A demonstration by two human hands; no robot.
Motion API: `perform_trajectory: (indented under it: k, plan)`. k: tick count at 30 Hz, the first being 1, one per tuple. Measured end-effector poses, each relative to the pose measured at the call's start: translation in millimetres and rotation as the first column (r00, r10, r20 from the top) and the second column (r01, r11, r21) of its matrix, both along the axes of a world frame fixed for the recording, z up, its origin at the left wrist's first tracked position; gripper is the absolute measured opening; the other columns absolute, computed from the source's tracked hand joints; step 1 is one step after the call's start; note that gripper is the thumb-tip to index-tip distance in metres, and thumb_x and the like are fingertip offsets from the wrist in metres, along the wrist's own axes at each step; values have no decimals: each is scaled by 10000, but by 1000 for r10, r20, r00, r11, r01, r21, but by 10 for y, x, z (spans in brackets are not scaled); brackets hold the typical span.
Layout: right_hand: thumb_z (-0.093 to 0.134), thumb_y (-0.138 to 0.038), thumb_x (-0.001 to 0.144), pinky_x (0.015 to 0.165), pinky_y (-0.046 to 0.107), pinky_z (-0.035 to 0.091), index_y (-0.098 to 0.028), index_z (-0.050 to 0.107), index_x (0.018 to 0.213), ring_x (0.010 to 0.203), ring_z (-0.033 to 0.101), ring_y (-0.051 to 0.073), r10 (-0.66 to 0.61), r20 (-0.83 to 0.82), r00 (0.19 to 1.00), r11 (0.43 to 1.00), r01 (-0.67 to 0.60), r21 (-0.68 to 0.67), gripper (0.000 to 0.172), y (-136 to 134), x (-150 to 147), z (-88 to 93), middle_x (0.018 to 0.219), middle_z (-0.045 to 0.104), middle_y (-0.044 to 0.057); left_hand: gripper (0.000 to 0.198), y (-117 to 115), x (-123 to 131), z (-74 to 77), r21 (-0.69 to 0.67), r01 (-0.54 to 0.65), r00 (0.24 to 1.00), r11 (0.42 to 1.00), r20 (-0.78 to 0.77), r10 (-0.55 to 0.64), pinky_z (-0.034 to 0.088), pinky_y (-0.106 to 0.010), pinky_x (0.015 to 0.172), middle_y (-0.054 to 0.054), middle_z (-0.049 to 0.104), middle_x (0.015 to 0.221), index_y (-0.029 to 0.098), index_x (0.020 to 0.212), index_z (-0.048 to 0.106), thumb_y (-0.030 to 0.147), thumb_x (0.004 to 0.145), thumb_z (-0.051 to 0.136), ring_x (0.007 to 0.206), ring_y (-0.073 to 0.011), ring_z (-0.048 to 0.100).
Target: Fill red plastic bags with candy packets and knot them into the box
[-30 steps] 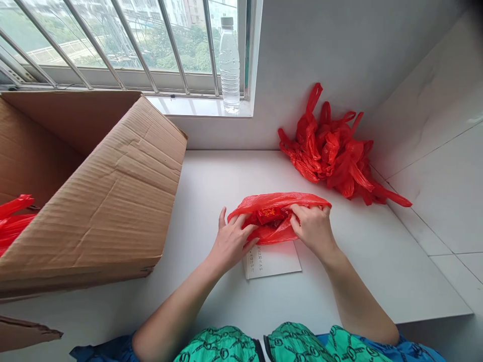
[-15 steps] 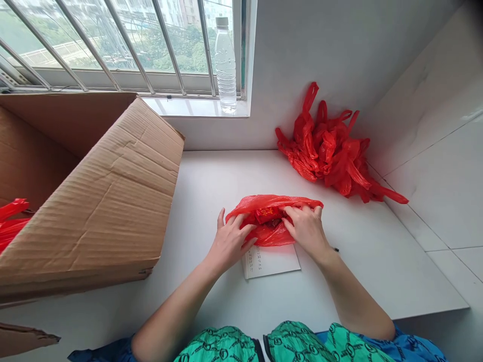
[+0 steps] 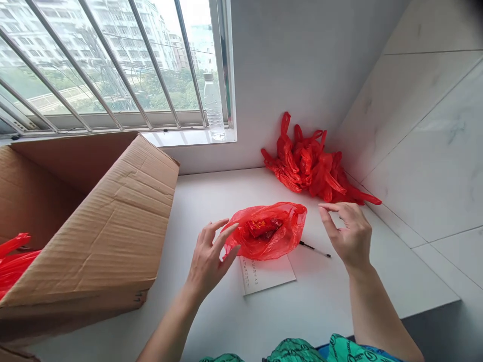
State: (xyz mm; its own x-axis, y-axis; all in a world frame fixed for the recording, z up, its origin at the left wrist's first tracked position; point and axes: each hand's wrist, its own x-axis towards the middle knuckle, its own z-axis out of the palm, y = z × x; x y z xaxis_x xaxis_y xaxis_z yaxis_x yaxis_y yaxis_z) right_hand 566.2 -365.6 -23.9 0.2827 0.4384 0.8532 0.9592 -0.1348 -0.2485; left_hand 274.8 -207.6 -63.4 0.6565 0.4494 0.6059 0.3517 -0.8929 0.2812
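Note:
A thin red plastic bag (image 3: 290, 236) lies on the white table with its mouth spread open upward. Inside it are red packets (image 3: 260, 227) with yellowish print and some darker small pieces. My left hand (image 3: 207, 256) is at the bag's left rim, fingers apart; whether the fingertips touch the plastic I cannot tell. My right hand (image 3: 349, 234) is in the air to the right of the bag, away from it. Its thumb and forefinger come together at the tips, with nothing visible between them. Partly under the bag lies a white notebook (image 3: 269, 276) with handwriting.
A black-tipped pen (image 3: 317, 249) lies right of the bag. Red plastic bags (image 3: 309, 161) are heaped against the back wall. On the left stands a large open cardboard box (image 3: 113, 216) with red bags (image 3: 17, 266) inside. A clear bottle (image 3: 214, 108) is on the windowsill.
Both hands have come out of the bag, the left moving left and the right moving right. The bag's mouth is wider, and the pen shows more. The view has shifted.

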Motion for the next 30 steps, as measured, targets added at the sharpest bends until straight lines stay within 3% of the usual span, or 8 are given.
perform_trajectory:
  k: [6,10,15,18,21,24,27,30]
  plan:
    - [603,-285,966,651,289,396,-198,677,898,642,545,148,137,11,991,956,-129,-263,132,-169,-220,-103,707,636,-1,528,-189,-294,-145,-58,-101,994,993,-55,98,548,-389,873,-116,548,1228,244,1376,494,404,901,657,1072,-253,601]
    - [572,-471,969,661,334,313,-147,689,995,644,548,177,18,215,976,889,82,-450,345,-44,-281,-134,702,625,25,485,-244,-266,-191,-43,-176,978,983,-126,169,550,-384,795,-113,566,1164,210,1244,566,468,854,692,973,-247,621]
    - [570,-517,954,671,352,247,-163,603,706,616,521,189,3,352,936,767,224,-601,434,111,-263,-81,674,610,50,146,-245,-213,-106,-22,-153,967,988,-211,145,502,-346,777,-63,611,1000,218,970,656,349,926,608,839,-182,599]
    - [596,-504,942,670,351,236,-170,576,683,598,506,184,13,377,926,732,248,-634,424,142,-289,-50,662,605,45,152,-253,-224,-62,-99,-141,981,985,-150,125,481,-294,705,-50,615,944,216,909,665,318,953,561,784,-158,581]
    - [645,-476,917,656,344,225,-177,559,670,586,495,178,2,368,930,702,261,-663,398,149,-317,-60,646,594,32,165,-268,-226,-16,-312,-83,997,946,-24,79,457,-243,617,-47,600,946,214,901,676,334,952,574,779,-147,578]
    - [715,-369,872,641,332,219,-181,559,675,591,495,170,14,319,948,672,227,-705,314,143,-312,-85,648,596,19,167,-276,-208,74,-483,14,992,875,117,49,479,-241,676,-38,584,925,206,874,686,328,947,598,803,-139,581]
    - [715,-223,840,626,320,220,-185,553,666,574,472,152,32,268,963,655,182,-734,241,117,-270,-67,642,582,-2,145,-269,-193,191,-542,70,976,837,210,54,487,-258,772,-33,583,919,205,872,696,313,937,623,836,-139,579]
    - [691,-226,846,589,303,228,-202,578,676,531,420,136,47,190,981,659,112,-744,206,61,-225,25,624,552,-25,130,-252,-197,274,-572,100,964,814,260,64,481,-265,795,-31,577,934,213,891,700,315,933,631,853,-142,571]
